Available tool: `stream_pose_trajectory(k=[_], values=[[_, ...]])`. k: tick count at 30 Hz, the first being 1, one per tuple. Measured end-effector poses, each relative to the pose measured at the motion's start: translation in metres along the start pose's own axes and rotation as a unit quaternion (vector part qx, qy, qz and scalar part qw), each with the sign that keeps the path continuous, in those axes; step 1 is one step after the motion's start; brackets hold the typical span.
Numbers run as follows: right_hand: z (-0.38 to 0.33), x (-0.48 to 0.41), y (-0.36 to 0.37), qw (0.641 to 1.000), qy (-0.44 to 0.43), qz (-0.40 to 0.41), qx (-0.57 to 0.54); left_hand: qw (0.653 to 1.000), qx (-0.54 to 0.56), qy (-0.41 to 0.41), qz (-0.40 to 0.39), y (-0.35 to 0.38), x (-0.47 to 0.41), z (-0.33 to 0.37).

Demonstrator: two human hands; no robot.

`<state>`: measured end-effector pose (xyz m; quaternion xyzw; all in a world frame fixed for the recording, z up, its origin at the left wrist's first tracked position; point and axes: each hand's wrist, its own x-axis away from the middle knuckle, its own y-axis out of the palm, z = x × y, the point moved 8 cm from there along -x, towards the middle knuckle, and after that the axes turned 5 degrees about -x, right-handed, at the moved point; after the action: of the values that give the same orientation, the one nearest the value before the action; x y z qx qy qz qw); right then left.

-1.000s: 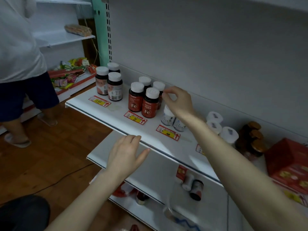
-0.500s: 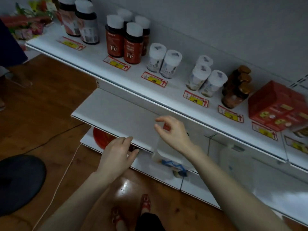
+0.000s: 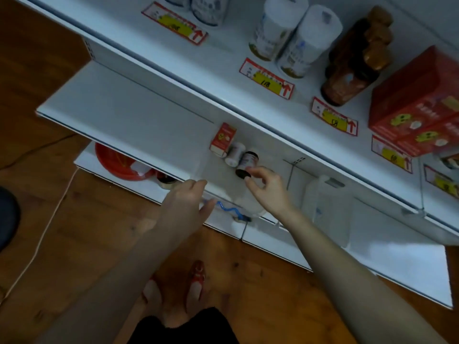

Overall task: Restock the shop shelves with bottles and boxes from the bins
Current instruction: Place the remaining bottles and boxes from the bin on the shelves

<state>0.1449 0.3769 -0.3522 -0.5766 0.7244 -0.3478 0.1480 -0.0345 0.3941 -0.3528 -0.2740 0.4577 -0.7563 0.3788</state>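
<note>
A clear plastic bin point(image 3: 207, 157) sits on the low shelf below the stocked shelf point(image 3: 223, 95). Inside it lie a small red box point(image 3: 222, 139), a white bottle point(image 3: 234, 153) and a dark bottle point(image 3: 247, 161) with a black cap. My right hand point(image 3: 269, 191) reaches into the bin, thumb and forefinger pinched on the dark bottle's cap. My left hand point(image 3: 186, 203) rests flat at the bin's near edge, fingers loosely spread and holding nothing. On the stocked shelf stand white-capped bottles point(image 3: 280, 28), amber bottles point(image 3: 347, 75) and red boxes point(image 3: 417, 105).
A second clear bin point(image 3: 327, 207) stands to the right on the low shelf. A red basin point(image 3: 116, 162) sits under the grey middle shelf point(image 3: 119, 112). A white cable point(image 3: 49, 219) runs over the wooden floor. My feet in red sandals point(image 3: 196, 281) are close to the bottom shelf.
The view has tilted down from the stocked shelf to the low bin. My right hand left the upper bottles, dropped into the bin and took hold of the dark bottle's cap. My left hand lowered to the bin's edge.
</note>
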Motion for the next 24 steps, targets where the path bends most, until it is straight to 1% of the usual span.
stream_pose_trajectory(k=[2, 5, 7, 9, 11, 13, 16, 20, 24], values=[[0.021, -0.008, 0.001, 1.000, 0.012, -0.010, 0.010, 1.000, 0.000, -0.011, -0.002, 0.013, -0.008, 0.009], [0.049, -0.028, 0.007, 0.998, 0.037, -0.038, 0.032, 0.997, 0.037, -0.064, -0.012, 0.035, -0.022, 0.012], [0.065, -0.044, 0.014, 0.996, 0.059, -0.051, 0.033, 0.997, 0.038, -0.067, -0.005, 0.047, -0.031, 0.015], [0.083, -0.065, 0.027, 0.995, 0.079, -0.056, 0.027, 0.997, 0.030, -0.063, -0.015, 0.061, -0.038, 0.017], [0.099, -0.090, 0.044, 0.994, 0.086, -0.056, 0.025, 0.998, 0.022, -0.053, -0.017, 0.072, -0.049, 0.016], [0.111, -0.112, 0.060, 0.994, 0.092, -0.052, 0.020, 0.998, 0.013, -0.056, -0.002, 0.077, -0.060, 0.009], [0.124, -0.140, 0.086, 0.990, 0.131, -0.036, -0.048, 0.997, 0.016, -0.065, 0.028, 0.084, -0.071, -0.007], [0.137, -0.170, 0.119, 0.977, 0.161, -0.012, -0.137, 0.995, 0.033, -0.071, 0.055, 0.089, -0.077, -0.019], [0.150, -0.180, 0.140, 0.939, 0.256, 0.012, -0.230, 0.995, 0.036, -0.064, 0.071, 0.091, -0.075, -0.026]])
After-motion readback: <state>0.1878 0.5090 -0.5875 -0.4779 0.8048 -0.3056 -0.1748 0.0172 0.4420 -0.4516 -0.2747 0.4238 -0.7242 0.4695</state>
